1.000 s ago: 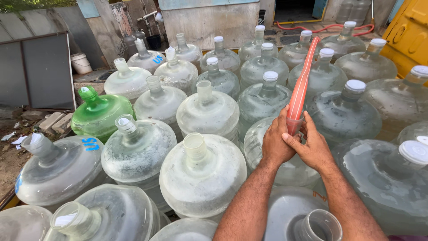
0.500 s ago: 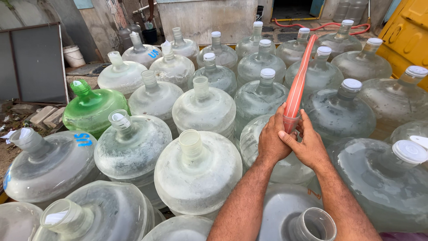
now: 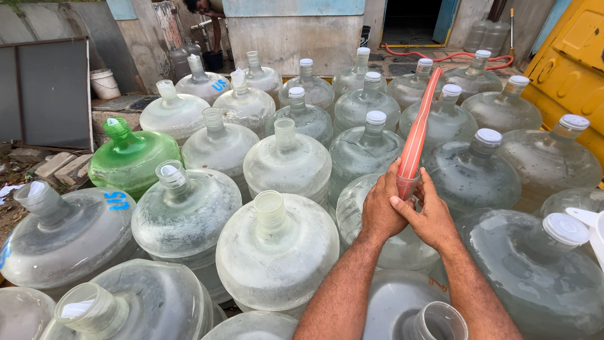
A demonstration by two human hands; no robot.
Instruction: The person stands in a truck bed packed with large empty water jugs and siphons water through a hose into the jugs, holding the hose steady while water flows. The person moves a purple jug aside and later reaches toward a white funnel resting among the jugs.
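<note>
Hose (image 3: 415,141), red and translucent, stands up between our two hands over the jug (image 3: 402,239) right in front of us, its lower end pressed where that jug's neck must be, though our hands hide the mouth. Our left hand (image 3: 380,211) is wrapped round the hose end, fingers closed on it; our right hand (image 3: 431,217) cups it from the other side, thumb laid against the tip. Against a second ago, hands and hose sit the same way on the same jug, so the grip has held and only our head has shifted slightly. Just below, an open jug mouth (image 3: 434,321) shows, and to the left an uncapped jug (image 3: 277,252). Farther out stand capped jugs (image 3: 487,170) and one green jug (image 3: 132,157); beyond, the hose trails to a doorway (image 3: 418,22).
</note>
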